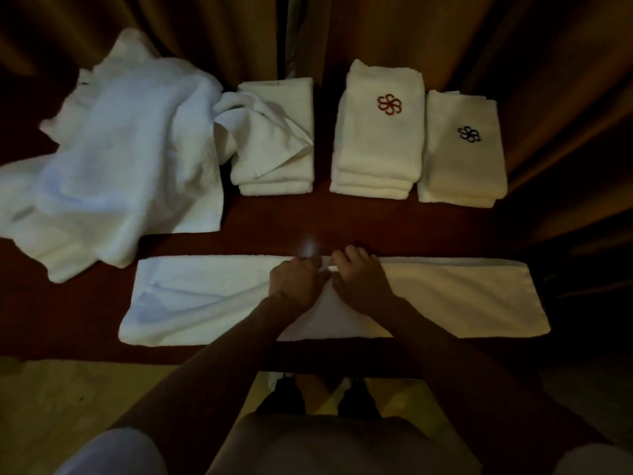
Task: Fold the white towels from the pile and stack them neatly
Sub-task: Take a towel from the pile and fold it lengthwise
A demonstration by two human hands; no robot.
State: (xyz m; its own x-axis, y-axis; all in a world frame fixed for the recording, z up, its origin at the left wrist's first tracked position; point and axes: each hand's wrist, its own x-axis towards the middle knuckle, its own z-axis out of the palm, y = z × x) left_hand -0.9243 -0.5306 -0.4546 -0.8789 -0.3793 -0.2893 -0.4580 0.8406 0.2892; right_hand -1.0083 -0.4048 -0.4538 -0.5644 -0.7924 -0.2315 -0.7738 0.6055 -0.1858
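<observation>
A long white towel (455, 296), folded lengthwise into a strip, lies across the front of the dark table (281, 221). My left hand (296, 282) and my right hand (359, 279) sit side by side at the middle of its far edge, fingers curled and pinching that edge. A loose pile of white towels (113, 156) is heaped at the back left. Three folded stacks stand along the back: one plain stack (277, 142) with a loose towel corner draped on it, one with a red emblem (380, 132), one with a dark emblem (462, 149).
Brown curtains (513, 46) hang close behind the table. The table's front edge runs just below the strip towel, with pale floor (85, 389) and my feet beneath. A bare band of tabletop lies between the strip and the stacks.
</observation>
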